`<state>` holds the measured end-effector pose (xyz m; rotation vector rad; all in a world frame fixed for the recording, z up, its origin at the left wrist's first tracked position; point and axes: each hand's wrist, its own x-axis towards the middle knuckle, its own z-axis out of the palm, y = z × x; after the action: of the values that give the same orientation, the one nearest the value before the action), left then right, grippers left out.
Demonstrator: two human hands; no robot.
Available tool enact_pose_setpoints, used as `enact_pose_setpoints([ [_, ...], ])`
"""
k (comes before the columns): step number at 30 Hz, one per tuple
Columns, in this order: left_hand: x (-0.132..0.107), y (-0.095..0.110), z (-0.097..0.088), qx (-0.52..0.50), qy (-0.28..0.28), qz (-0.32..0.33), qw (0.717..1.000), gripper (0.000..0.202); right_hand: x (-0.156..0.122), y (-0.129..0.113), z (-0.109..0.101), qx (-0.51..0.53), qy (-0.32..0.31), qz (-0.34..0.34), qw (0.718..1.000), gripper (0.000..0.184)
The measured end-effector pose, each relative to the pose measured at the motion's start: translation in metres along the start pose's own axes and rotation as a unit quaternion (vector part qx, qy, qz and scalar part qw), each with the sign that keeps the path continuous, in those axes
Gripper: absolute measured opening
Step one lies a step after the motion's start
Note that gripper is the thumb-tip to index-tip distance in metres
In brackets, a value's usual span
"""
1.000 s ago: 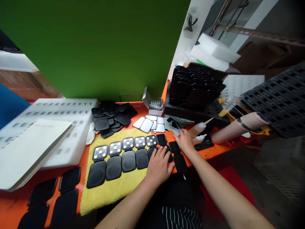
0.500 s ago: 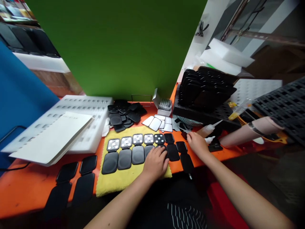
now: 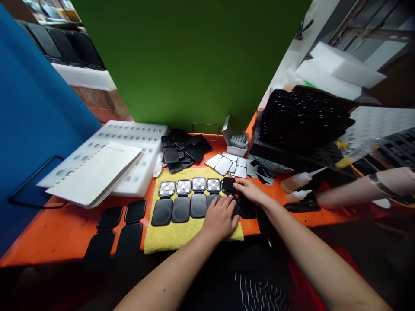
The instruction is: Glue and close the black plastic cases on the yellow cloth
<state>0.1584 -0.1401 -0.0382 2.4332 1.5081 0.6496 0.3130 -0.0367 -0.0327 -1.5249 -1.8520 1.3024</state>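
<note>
My right hand [image 3: 250, 191] pinches a small black square pad [image 3: 228, 185] by its right edge, over the upper part of the fifth hinged black piece from the left. My left hand [image 3: 220, 218] lies with extended fingers on the lower panel of that piece, mostly covering it. To the left, several hinged black pieces stand in a row on a yellow cloth [image 3: 168, 245]. Their upper squares, such as the leftmost one [image 3: 167, 188], show pale round spots, and their lower panels [image 3: 180, 209] are plain black. Another black panel [image 3: 246, 207] is partly behind my right forearm.
Behind the cloth are a pile of black pads [image 3: 181, 151], white cards [image 3: 223, 165] and a small open box [image 3: 237, 149]. A notebook [image 3: 97, 172] rests on white foam [image 3: 142, 172] at left. Glue bottles [image 3: 296, 182] and a stack of black pieces [image 3: 301, 116] are at right.
My right hand has moved left from the dark scraps to the fifth piece, bringing a black square pad over its spotted square. My left hand remains on the lower panel. The view has shifted.
</note>
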Motion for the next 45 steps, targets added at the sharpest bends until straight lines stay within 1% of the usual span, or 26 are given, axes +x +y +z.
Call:
enact_pose_setpoints([
  [3,0.000,-0.001,0.000,-0.009,-0.002,-0.002,1.000,0.043,0.004,0.002,-0.001,-0.019,-0.030,-0.008,0.999,0.025],
  [11,0.001,-0.001,-0.001,-0.008,0.006,0.001,1.000,0.042,0.006,-0.009,-0.010,-0.074,-0.059,-0.017,0.995,0.022],
  [14,0.000,-0.001,-0.001,-0.014,0.006,0.002,1.000,0.042,0.008,-0.012,-0.010,-0.092,-0.050,-0.014,0.994,0.021],
  [19,0.000,-0.002,0.001,-0.019,0.003,-0.005,1.000,0.042,0.013,-0.009,-0.004,-0.099,-0.030,0.011,0.995,0.017],
  [23,0.000,-0.002,0.001,-0.018,0.003,-0.007,1.000,0.042,0.014,-0.006,-0.001,-0.084,-0.017,0.017,0.996,0.024],
  [31,0.001,-0.001,0.000,-0.013,-0.003,-0.007,1.000,0.042,0.011,-0.005,-0.001,-0.028,-0.042,0.026,0.998,0.026],
  [36,0.000,-0.001,0.000,-0.013,0.001,-0.005,1.000,0.042,0.008,-0.003,0.002,0.000,-0.033,0.023,0.999,0.028],
  [41,0.000,-0.002,0.001,-0.014,0.002,-0.007,1.000,0.042,0.007,-0.002,0.004,-0.001,-0.016,0.017,1.000,0.030],
  [45,0.000,-0.001,0.002,-0.017,0.002,-0.010,1.000,0.042,0.008,0.000,0.005,-0.025,-0.012,0.024,0.999,0.031],
])
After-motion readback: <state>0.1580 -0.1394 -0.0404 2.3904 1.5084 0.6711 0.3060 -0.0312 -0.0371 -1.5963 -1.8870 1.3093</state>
